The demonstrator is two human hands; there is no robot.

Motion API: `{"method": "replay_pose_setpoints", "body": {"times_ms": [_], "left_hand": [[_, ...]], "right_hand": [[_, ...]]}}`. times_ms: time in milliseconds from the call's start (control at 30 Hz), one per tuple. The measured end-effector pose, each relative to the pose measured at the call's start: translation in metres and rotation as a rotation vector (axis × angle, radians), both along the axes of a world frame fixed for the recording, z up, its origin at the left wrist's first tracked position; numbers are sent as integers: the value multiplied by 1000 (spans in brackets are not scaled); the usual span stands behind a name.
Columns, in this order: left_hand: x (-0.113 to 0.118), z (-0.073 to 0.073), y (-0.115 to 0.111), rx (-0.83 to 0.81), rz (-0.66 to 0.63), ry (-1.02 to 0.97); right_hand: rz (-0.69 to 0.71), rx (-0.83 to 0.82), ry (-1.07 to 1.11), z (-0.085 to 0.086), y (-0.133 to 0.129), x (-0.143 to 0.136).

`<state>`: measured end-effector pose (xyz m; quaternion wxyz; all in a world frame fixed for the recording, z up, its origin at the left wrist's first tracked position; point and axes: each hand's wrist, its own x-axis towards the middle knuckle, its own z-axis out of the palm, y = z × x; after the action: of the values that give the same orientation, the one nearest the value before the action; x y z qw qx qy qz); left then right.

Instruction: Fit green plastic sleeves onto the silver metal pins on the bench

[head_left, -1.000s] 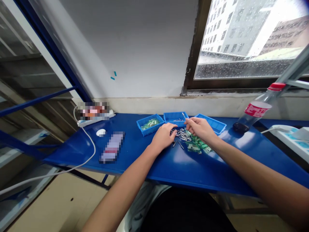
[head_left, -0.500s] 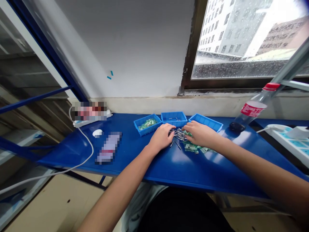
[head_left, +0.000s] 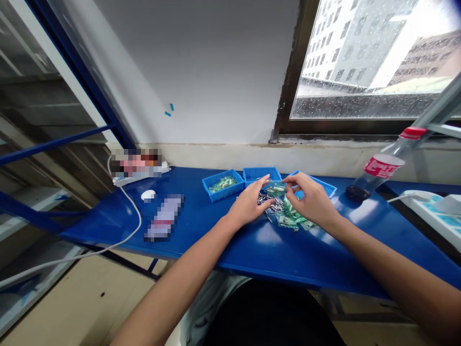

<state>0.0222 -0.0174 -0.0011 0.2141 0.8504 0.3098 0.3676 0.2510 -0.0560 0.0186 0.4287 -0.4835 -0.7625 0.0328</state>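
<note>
My right hand [head_left: 310,196] pinches a small clear packet [head_left: 275,187] with green in it, holding it above a pile of thin metal pins [head_left: 276,204]. My left hand [head_left: 245,203] is at the pile's left side, thumb and fingers apart. Its fingertips come near the packet; I cannot tell whether they touch it. Below my right hand, several more green-and-clear packets [head_left: 292,220] lie loose on the blue table [head_left: 259,250]. Behind the hands stand a left blue tray [head_left: 224,193] with similar packets, a middle blue tray [head_left: 261,173] and a right blue tray [head_left: 327,188], partly hidden by my right hand.
A plastic bottle [head_left: 383,166] with a red cap stands at the right, near a white power strip [head_left: 432,216]. On the left lie a blurred phone-like object [head_left: 164,218], a small white round item [head_left: 148,195] and a white cable [head_left: 135,230].
My right hand has lifted from the pile and now holds a packet. My left hand has opened its fingers away from the pins. The view has shifted slightly left.
</note>
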Motion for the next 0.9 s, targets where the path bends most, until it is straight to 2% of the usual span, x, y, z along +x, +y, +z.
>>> {"method": "replay_pose_setpoints", "body": {"times_ms": [200, 367, 467, 633, 767, 900], "left_hand": [[1, 3, -2, -178, -9, -159], [0, 6, -3, -224, -41, -222], [-1, 7, -4, -122, -12, -188], [-4, 8, -4, 202, -54, -97], [-4, 5, -2, 221, -133, -62], [-3, 4, 1, 172, -76, -111]], "right_hand": [[194, -238, 454, -11, -10, -13], [252, -391, 583, -13, -10, -17], [243, -430, 612, -13, -8, -16], [164, -480, 672, -14, -6, -13], [181, -522, 722, -16, -7, -14], [268, -513, 755, -17, -8, -17]]}}
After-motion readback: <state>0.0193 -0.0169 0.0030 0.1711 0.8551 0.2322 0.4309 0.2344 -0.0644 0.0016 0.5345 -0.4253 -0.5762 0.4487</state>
